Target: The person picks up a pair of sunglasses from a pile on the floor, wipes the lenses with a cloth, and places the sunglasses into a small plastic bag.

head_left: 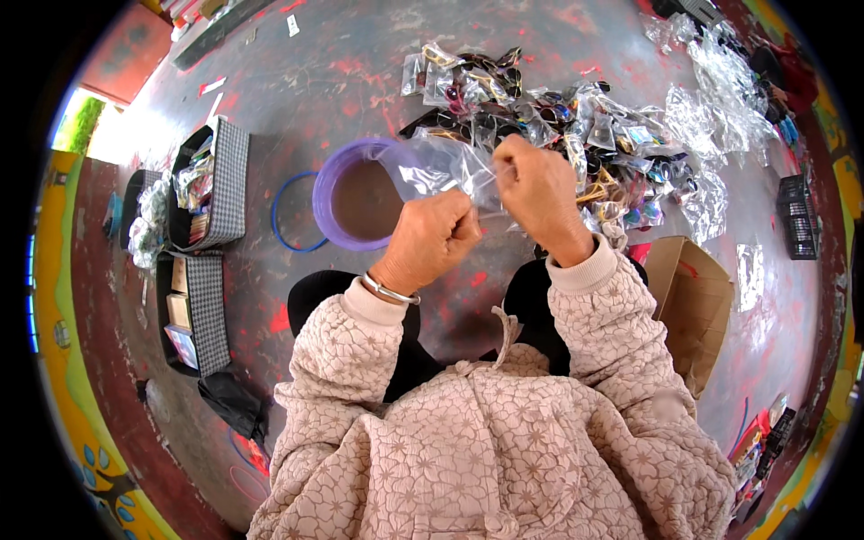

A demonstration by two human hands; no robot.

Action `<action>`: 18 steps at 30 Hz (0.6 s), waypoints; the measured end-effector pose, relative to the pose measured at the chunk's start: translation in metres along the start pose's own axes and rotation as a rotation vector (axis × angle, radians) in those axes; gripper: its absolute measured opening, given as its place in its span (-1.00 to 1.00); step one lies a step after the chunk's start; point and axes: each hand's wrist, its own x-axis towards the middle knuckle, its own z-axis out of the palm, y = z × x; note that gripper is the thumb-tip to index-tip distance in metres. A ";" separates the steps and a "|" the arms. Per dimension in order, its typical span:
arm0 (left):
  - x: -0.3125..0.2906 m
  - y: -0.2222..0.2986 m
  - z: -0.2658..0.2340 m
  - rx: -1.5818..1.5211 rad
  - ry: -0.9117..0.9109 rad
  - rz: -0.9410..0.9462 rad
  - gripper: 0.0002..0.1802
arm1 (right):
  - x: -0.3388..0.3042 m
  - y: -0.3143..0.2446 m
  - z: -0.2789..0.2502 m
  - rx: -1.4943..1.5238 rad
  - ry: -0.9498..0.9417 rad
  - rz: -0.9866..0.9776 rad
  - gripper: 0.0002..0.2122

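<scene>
Between my two hands a clear plastic bag (432, 166) is stretched, its far part hanging over the rim of a purple basin (326, 200). My left hand (430, 236) is closed in a pinch on the bag's near edge. Higher and to the right, my right hand (538, 184) is closed on its other edge. Brownish contents, perhaps water, show inside the basin. Just beyond my hands spreads a heap of sunglasses (594, 184), many in clear wrappers. Whether anything lies inside the bag I cannot make out.
Crumpled clear plastic (715, 99) lies at the far right. An opened cardboard box (691, 306) stands by my right knee. Checkered fabric bins (227, 184) with packed goods are at left, near a blue hoop (277, 211). A black crate (796, 216) sits far right.
</scene>
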 end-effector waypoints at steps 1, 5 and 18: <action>-0.001 0.002 0.001 0.036 0.010 0.025 -0.88 | 0.001 0.000 -0.002 -0.040 0.053 0.010 -0.94; -0.004 -0.004 0.014 0.079 0.062 0.031 -0.90 | 0.000 -0.003 -0.002 -0.005 0.202 -0.132 -0.82; 0.013 0.000 -0.014 -1.589 0.124 -0.318 -0.20 | -0.010 -0.033 0.008 -0.137 0.243 -0.728 -0.78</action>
